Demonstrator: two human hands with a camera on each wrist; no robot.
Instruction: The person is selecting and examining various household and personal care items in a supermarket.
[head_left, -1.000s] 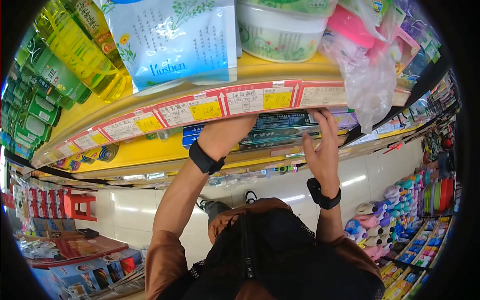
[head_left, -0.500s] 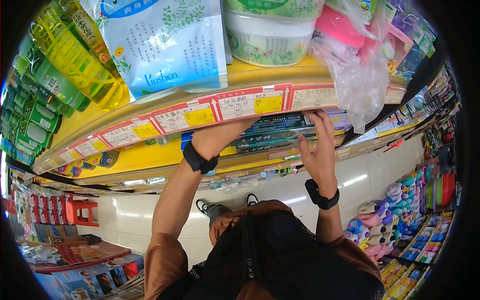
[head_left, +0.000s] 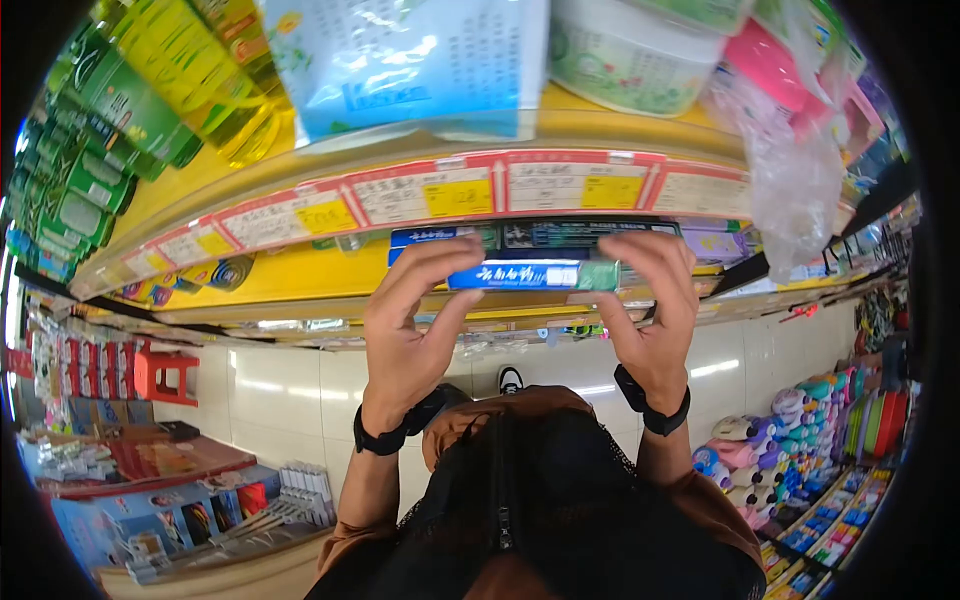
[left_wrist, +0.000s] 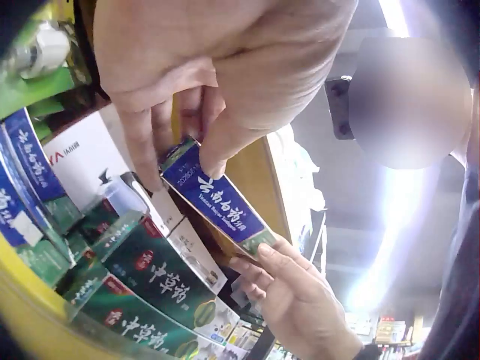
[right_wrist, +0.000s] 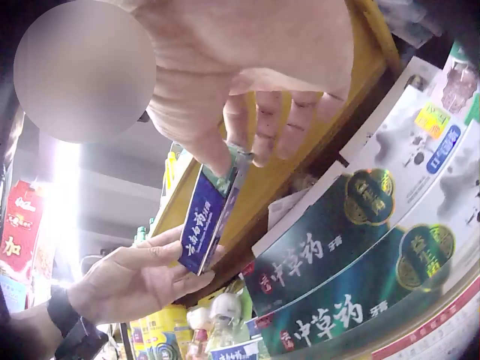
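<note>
A blue toothpaste box (head_left: pixel 525 276) with a green end is held level in front of the lower shelf. My left hand (head_left: pixel 408 325) pinches its blue end between thumb and fingers. At the green end, my right hand (head_left: pixel 655 310) grips with the thumb below and fingers above. The left wrist view shows the box's (left_wrist: pixel 217 199) white lettering facing the camera, with both hands on its ends. Dark green toothpaste boxes (right_wrist: pixel 315 259) lie stacked on the shelf just behind. More blue boxes (left_wrist: pixel 34 161) stand beside that stack.
A yellow shelf edge with a price-label strip (head_left: pixel 430 193) overhangs the hands. Above it stand a light blue pouch (head_left: pixel 400 70), a white tub (head_left: pixel 635 65) and yellow bottles (head_left: pixel 205 75). A plastic bag (head_left: pixel 795 200) hangs over the edge at right. A red stool (head_left: pixel 165 375) stands on the floor.
My left hand has come out from under the upper shelf with the blue toothpaste box. My right hand has left the dark boxes and now grips the box's other end.
</note>
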